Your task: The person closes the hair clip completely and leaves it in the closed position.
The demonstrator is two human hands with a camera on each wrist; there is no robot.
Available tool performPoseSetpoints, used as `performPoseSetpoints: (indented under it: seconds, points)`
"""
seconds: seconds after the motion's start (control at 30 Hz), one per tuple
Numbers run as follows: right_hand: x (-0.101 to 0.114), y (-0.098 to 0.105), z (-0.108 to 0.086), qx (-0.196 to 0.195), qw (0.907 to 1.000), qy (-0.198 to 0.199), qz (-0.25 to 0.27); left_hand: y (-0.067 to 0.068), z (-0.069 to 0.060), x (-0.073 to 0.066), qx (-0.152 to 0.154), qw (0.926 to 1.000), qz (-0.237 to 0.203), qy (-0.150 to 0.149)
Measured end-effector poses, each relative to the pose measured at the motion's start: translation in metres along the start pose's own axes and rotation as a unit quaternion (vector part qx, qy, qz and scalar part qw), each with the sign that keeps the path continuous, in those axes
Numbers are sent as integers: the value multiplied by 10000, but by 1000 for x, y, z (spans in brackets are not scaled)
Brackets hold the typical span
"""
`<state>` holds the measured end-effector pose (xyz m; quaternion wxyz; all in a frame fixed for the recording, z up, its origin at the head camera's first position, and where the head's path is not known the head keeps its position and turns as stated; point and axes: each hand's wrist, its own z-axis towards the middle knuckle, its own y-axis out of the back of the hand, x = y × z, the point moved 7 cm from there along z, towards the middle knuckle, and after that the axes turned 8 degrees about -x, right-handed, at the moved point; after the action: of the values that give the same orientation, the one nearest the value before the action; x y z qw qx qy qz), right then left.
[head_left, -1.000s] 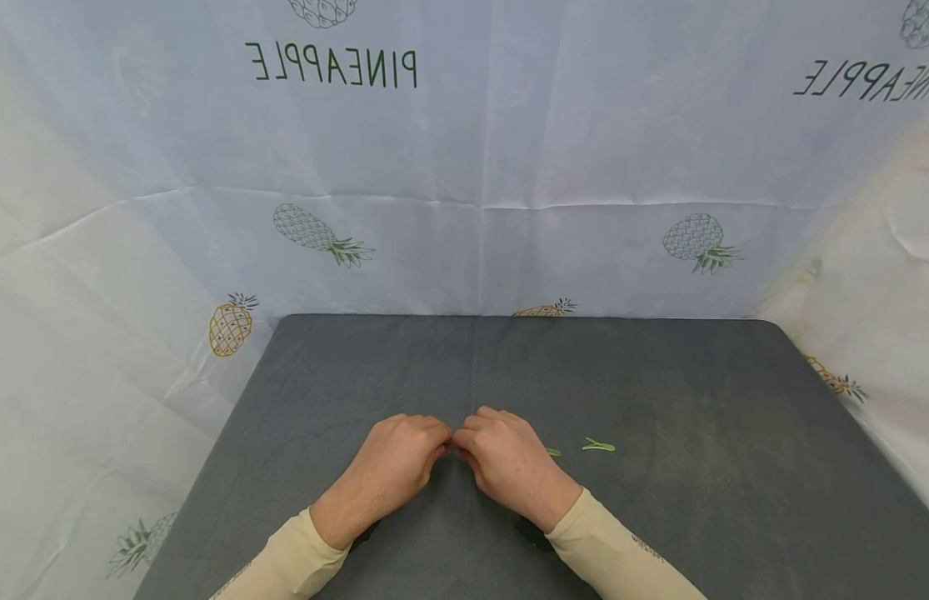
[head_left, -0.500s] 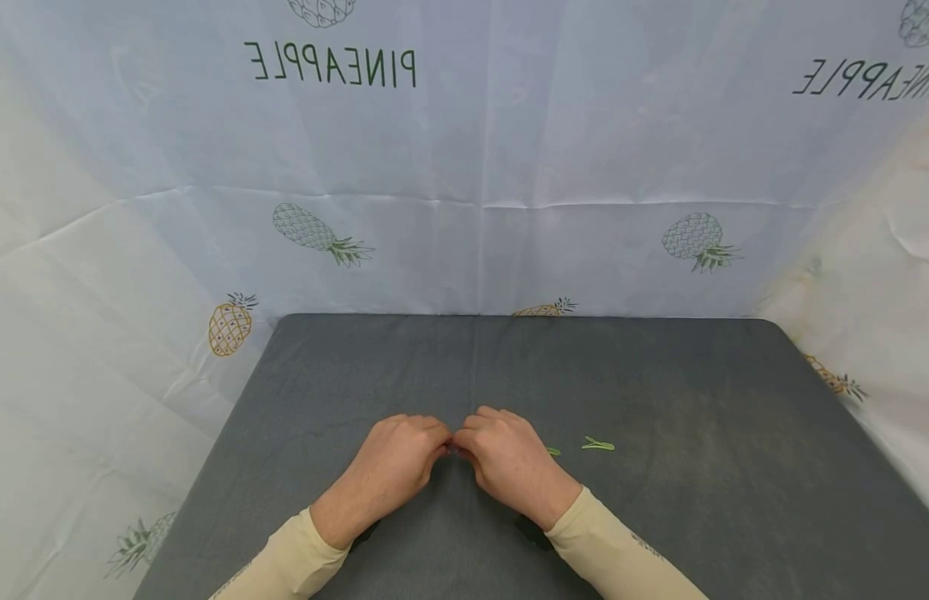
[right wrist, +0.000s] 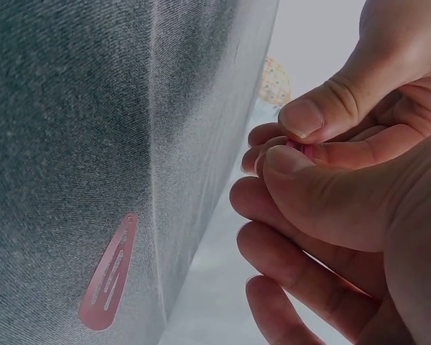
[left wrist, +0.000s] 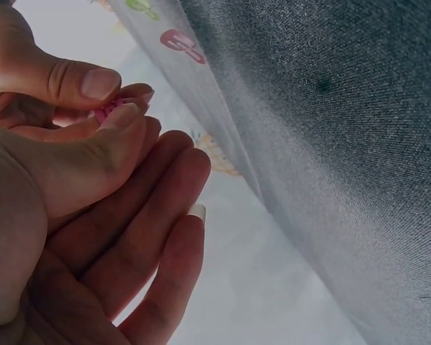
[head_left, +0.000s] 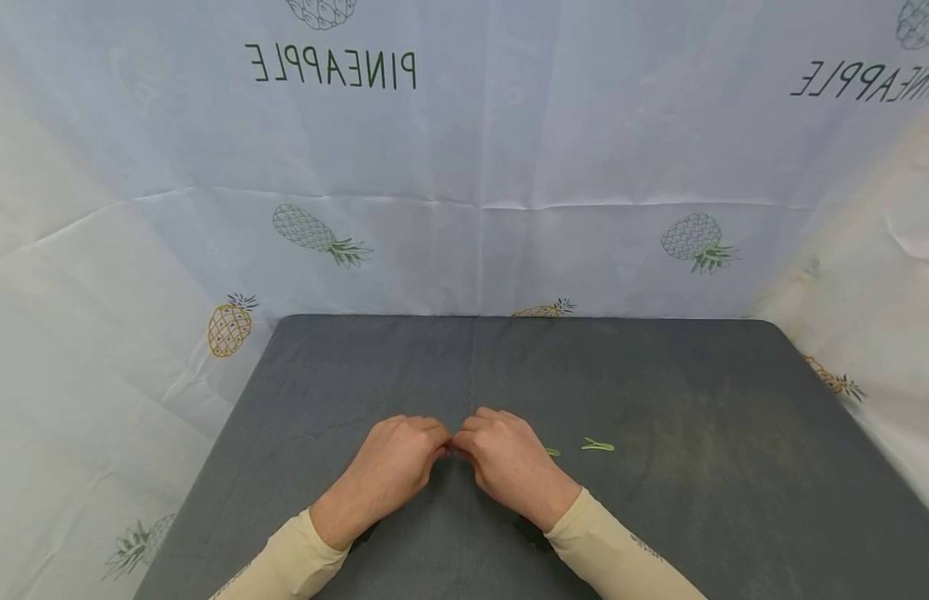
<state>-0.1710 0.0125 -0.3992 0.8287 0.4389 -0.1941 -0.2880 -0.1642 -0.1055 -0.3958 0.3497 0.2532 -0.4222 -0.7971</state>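
Above the dark grey table my left hand and right hand meet, thumbs and fingertips together. Between them they pinch a small pink hair clip, mostly covered by the fingertips; only a slotted pink bit shows in the wrist views. A pink snap hair clip lies flat on the cloth in the right wrist view. Two green hair clips lie to the right of my right hand in the head view: one green clip in full, the other partly behind the hand. The left wrist view shows a reddish-pink clip.
A grey cloth-covered table extends ahead and to both sides of the hands. White curtains printed with pineapples hang behind it and along the sides. Dark straps show under the wrists.
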Motion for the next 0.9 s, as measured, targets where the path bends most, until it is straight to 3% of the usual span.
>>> performPoseSetpoints:
  seconds: [0.9]
  points:
    - [3,0,-1,-33,10000,66,60,-1,1,-1,-20,10000,39,-57]
